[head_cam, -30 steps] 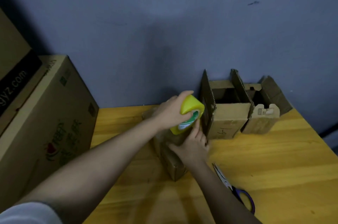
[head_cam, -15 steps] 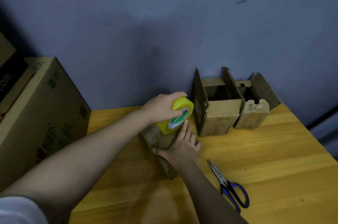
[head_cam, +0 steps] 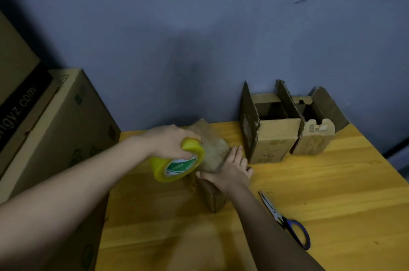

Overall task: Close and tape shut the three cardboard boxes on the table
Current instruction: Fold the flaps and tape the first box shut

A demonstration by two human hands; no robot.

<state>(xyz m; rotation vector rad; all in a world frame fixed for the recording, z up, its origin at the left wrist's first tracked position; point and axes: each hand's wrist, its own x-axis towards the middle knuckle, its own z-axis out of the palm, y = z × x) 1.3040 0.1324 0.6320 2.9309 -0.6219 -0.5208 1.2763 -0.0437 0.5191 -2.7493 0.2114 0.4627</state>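
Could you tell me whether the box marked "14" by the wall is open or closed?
Open. The box marked "14" has its flaps standing upright, and its dark interior is visible from above.

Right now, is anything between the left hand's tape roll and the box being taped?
Nothing visible. The left hand holds the tape roll right against the small box, and the right hand presses flat on that box beside it. The scissors lie apart on the table.
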